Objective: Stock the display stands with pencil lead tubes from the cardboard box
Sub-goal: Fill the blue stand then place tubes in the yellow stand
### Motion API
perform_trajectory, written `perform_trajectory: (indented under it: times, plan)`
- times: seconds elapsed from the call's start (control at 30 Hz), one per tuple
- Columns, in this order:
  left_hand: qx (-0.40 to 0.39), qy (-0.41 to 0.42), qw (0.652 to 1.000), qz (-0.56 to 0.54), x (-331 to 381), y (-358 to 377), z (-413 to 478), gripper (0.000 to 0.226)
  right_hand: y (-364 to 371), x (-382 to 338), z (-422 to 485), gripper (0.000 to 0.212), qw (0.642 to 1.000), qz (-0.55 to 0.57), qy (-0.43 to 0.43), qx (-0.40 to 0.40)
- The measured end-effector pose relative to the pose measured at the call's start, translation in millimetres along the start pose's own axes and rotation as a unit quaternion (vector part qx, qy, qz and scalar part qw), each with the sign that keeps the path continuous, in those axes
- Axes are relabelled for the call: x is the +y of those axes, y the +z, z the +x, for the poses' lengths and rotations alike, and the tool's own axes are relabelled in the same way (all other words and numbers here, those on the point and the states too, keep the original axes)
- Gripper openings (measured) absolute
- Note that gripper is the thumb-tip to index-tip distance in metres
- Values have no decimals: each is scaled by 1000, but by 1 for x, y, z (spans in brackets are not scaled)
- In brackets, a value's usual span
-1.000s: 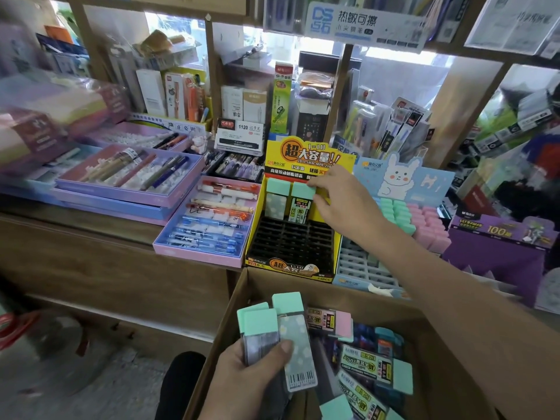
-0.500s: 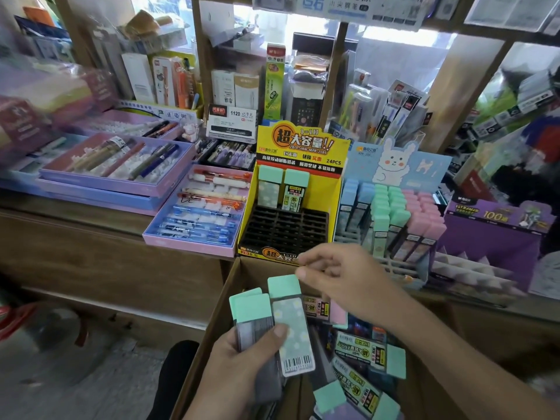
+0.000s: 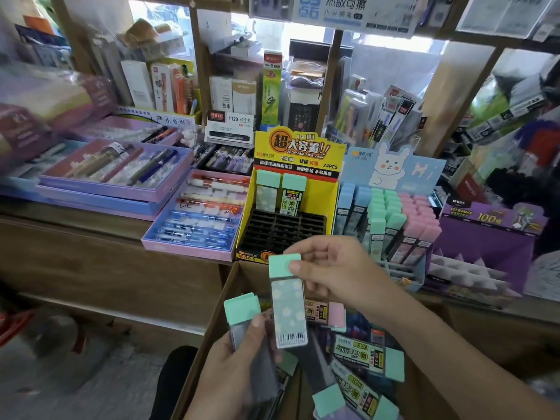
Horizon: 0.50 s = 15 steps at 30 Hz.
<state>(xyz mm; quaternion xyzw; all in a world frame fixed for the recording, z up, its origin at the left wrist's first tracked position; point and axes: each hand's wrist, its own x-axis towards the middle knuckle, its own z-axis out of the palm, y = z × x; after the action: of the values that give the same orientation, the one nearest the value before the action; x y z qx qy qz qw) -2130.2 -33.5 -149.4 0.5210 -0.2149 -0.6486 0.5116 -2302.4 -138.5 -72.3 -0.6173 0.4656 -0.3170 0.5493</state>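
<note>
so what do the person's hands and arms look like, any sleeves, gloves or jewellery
Both are bare. The left hand and right hand wear no gloves, and no ring shows. The right forearm is uncovered to the frame edge, with no sleeve, watch or bracelet in view. Only the left wrist shows, also bare.

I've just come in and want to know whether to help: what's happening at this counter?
A person is restocking pencil lead tubes. The right hand pinches the green cap of a daisy-patterned tube, held above the cardboard box, while the left hand grips another green-capped tube. The yellow stand behind holds two tubes in its back row; its other black slots are empty. More tubes lie in the box.
</note>
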Motion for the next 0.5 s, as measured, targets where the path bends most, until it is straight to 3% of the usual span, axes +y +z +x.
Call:
perform_trajectory:
  times: [0.17,0.5]
  plan:
    - [8,-21,999,-30,3,-1,-1,48,-4,-19,18,12,995,-26,-71,62]
    - [34,-35,998,-31,9,-2,-5,41,-9,-40,74,16,967,-89,-170,164]
